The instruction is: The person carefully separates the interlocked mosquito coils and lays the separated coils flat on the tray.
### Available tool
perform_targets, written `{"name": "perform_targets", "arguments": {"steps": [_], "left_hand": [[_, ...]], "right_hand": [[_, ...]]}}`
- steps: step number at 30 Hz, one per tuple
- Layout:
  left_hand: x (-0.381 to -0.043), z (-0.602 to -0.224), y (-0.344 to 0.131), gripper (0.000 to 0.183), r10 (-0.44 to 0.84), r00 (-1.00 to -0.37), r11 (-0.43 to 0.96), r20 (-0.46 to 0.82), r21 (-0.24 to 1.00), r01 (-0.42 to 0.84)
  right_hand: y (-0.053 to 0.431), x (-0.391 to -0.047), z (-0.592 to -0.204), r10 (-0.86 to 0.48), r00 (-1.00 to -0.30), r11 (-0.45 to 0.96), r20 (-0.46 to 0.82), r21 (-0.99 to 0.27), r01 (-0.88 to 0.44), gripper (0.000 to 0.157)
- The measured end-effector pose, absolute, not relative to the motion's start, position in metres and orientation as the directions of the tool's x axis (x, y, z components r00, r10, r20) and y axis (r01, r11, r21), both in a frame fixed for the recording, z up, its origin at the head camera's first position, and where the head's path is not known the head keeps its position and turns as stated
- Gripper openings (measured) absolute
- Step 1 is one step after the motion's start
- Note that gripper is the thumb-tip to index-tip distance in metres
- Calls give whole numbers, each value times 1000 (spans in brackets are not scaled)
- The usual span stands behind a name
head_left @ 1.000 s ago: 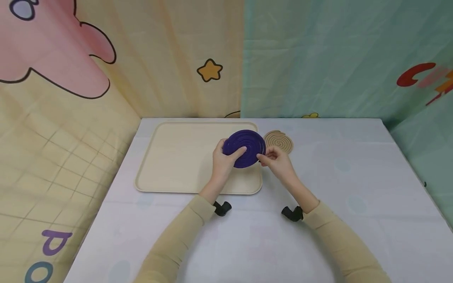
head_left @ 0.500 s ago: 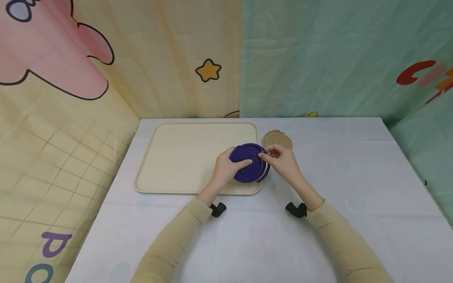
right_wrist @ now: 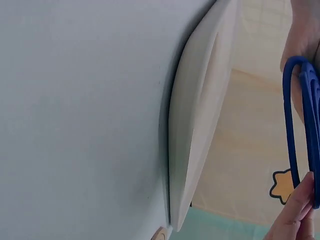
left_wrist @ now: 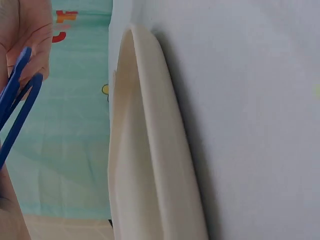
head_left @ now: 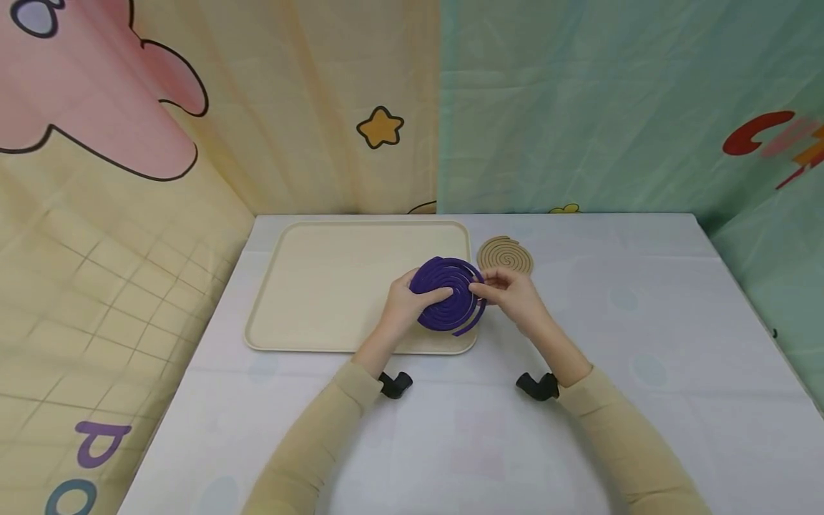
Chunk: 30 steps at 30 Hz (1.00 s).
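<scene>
In the head view a flat purple spiral coil (head_left: 440, 315) is held up over the right part of the tray. The left hand (head_left: 403, 306) grips its left side, thumb lying across the face. With thumb and fingers the right hand (head_left: 515, 295) pinches the coil's right rim. There an outer strand stands apart from the inner turns, its end free at the lower right. The right wrist view shows this strand bowed away from the coil (right_wrist: 311, 115), which looks blue there. A similar tan spiral coil (head_left: 505, 253) lies on the table behind the right hand.
A cream rectangular tray (head_left: 328, 286) lies at the back left of the white-covered table (head_left: 611, 322). Curtains (head_left: 566, 107) with printed figures hang behind and at both sides. A black device (head_left: 538, 386) sits at each wrist.
The purple coil has come down and nearer the person, after first drifting right and then slightly back left. Its outer strand has come apart from the other turns at the right side.
</scene>
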<state>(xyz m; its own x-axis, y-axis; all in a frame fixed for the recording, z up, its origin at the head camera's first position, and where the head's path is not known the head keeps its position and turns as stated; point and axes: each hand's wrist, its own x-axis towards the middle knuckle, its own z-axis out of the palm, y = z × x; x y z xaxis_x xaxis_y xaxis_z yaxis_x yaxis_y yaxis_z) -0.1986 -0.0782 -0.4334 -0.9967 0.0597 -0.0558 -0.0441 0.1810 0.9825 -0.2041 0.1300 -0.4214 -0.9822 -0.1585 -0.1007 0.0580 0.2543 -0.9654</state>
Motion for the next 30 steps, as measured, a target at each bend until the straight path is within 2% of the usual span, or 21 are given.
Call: {"name": "perform_targets", "arguments": {"steps": [3,6,9,15,22,25,30], "left_hand": [[-196,-436,-79,53,15,-996,85,-83,993,-82],[-194,-438,-79,52,-3,-996,57,-87,995,-87],[-194,-439,-79,50,14,-997,95,-76,993,-74],[-198,-437,-81,51,124,-987,248,-100,966,-67],[-201,-431,-80,48,276,-953,373,-125,928,-14],[-200,-432,-81,49,276,-953,338,-127,941,-28],[-196,-439,-84,58,202,-966,175,-164,976,-129]], "right_hand": [[126,-201,-424,-167,-978,157,-128,-982,101,25],[126,-199,-426,-167,-976,153,-141,-981,116,24],[128,-199,-427,-173,-978,246,-121,-966,76,27],[134,-203,-419,-251,-968,500,5,-856,-134,30],[134,-208,-407,-358,-933,561,43,-789,-251,28],[134,-209,-407,-345,-938,567,33,-789,-236,27],[130,-210,-413,-233,-971,465,-45,-882,-71,26]]}}
